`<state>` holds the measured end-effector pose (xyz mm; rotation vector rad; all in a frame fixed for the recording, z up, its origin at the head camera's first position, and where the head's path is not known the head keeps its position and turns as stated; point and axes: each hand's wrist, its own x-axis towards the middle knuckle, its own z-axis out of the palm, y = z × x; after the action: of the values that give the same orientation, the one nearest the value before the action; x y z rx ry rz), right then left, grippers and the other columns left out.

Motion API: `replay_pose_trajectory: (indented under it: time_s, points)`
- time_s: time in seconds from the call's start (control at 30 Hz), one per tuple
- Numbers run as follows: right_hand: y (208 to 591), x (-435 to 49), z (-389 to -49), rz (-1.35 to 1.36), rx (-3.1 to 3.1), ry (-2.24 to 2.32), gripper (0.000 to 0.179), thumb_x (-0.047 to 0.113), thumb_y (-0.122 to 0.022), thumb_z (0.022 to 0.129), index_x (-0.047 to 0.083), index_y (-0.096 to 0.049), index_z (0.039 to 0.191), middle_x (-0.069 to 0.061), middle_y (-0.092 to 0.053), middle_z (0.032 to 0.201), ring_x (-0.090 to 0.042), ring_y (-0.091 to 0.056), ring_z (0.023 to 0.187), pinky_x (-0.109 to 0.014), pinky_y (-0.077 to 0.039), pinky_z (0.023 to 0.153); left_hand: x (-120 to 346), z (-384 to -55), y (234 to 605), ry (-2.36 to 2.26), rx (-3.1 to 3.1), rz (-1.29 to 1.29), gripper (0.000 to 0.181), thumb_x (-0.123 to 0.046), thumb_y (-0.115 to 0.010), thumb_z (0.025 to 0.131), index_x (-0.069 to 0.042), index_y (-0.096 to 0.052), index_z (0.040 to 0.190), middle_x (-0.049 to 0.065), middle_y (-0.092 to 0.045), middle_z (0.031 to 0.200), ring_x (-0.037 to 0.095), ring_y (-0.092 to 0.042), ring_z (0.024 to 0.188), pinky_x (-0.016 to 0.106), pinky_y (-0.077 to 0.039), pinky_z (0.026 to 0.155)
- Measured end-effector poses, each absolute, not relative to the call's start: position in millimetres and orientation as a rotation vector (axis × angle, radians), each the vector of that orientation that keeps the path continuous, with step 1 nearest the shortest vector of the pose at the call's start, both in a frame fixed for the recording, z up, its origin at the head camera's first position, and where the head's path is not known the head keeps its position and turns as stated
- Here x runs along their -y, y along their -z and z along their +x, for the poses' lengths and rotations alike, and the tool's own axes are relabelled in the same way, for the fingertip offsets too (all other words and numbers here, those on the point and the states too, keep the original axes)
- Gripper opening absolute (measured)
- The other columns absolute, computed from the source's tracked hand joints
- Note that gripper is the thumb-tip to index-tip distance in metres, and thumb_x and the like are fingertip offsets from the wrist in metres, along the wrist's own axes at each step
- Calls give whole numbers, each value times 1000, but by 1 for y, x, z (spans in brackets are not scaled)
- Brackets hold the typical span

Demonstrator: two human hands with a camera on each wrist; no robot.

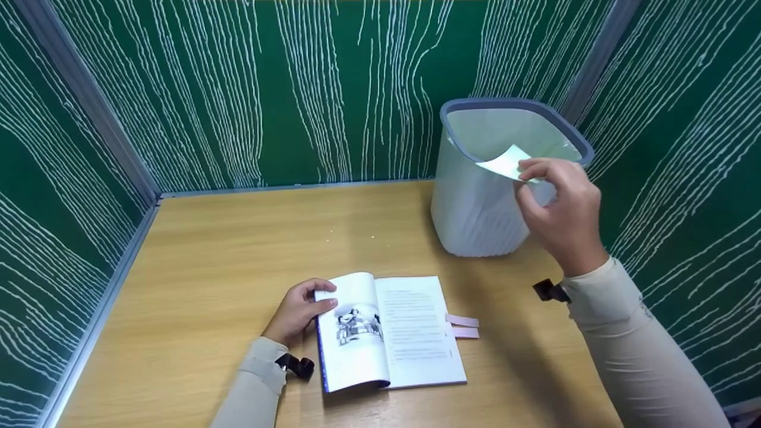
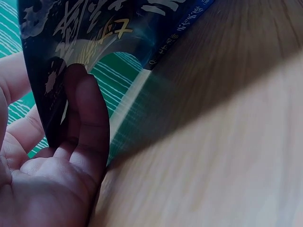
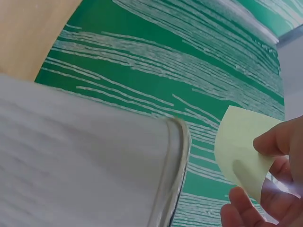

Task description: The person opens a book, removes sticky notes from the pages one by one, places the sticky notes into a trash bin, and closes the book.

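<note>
An open book (image 1: 416, 333) lies on the table, a black-and-white picture on its left page and printed text on its right. My left hand (image 1: 297, 306) grips its left edge, thumb on the page and fingers beneath the dark cover (image 2: 42, 71) with white and yellow lettering. Two pink sticky tabs (image 1: 467, 333) stick out from the right edge. Up at the right, my right hand (image 1: 562, 196) pinches a pale green sticky note (image 3: 244, 146) between thumb and fingers. In the head view the note overlaps the front rim of a white bin (image 1: 475, 202).
The bin has a grey rim (image 1: 505, 104) and stands at the table's back right. Green walls (image 1: 297, 89) with white wavy lines enclose the wooden table (image 1: 238, 255) at the back and both sides. Small white specks (image 1: 373, 237) lie behind the book.
</note>
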<state>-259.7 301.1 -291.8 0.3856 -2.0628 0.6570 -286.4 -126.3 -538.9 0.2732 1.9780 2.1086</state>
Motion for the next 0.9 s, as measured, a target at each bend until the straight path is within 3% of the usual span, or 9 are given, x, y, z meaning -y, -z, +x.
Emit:
replay_pose_trajectory:
  time_s: [0.17,0.47,0.73,0.9]
  points:
    - [286,-310,-266,321,2084,-676,10,11,-75,92,4,-75,99,-6,-76,119,-25,-64,110,-25,-46,97,126,-287,541,-2120,-1970,265,33,-6,-82,86,2,-68,115,13,-61,118,21,-58,105,25,-56,81]
    - [280,-321,-274,187,2193,-748,14,21,-73,95,9,-75,100,-1,-75,121,-19,-60,110,-39,-49,96,125,-284,537,-2090,-2007,276,33,-6,-82,86,2,-68,115,14,-62,119,23,-57,106,25,-55,83]
    - [284,-323,-283,138,2281,-803,24,30,-68,98,10,-76,107,-2,-73,127,-23,-60,120,-49,-47,112,127,-285,536,-2068,-2029,283,33,-8,-82,86,0,-69,115,13,-62,120,23,-56,109,26,-54,85]
    - [285,-323,-287,121,2321,-802,28,33,-65,100,12,-77,112,0,-72,131,-23,-61,124,-48,-46,114,126,-284,537,-2083,-2017,281,33,-9,-82,86,1,-69,115,14,-62,120,24,-56,109,25,-55,84]
